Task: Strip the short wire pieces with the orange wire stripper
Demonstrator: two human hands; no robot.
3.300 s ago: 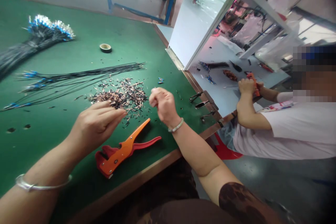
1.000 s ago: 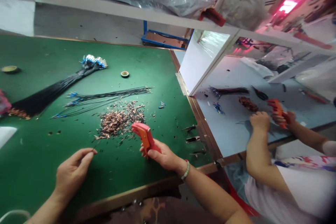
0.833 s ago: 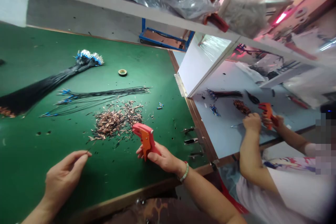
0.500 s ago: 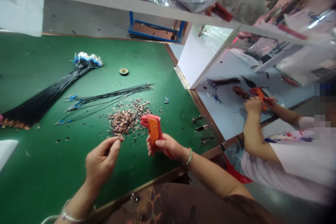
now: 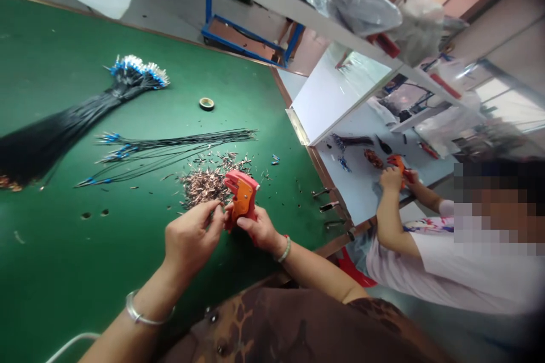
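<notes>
Two hands close together at an orange-and-red wire stripper [image 5: 242, 195], just above scattered copper wire offcuts [image 5: 204, 187]
Right hand [image 5: 259, 231] grips the stripper's handles; left hand [image 5: 191, 235] curls narrowly against its mouth, any held wire hidden; black wire bundle [image 5: 55, 125] lies far left on the green bench mat [image 5: 51, 272]

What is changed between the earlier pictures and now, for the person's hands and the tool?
The right hand picked up the orange wire stripper from the green bench and now grips it above the bench. The left hand moved across to the stripper. The pile of copper clippings, the black wire bundle and the tape roll stayed in place.
</notes>
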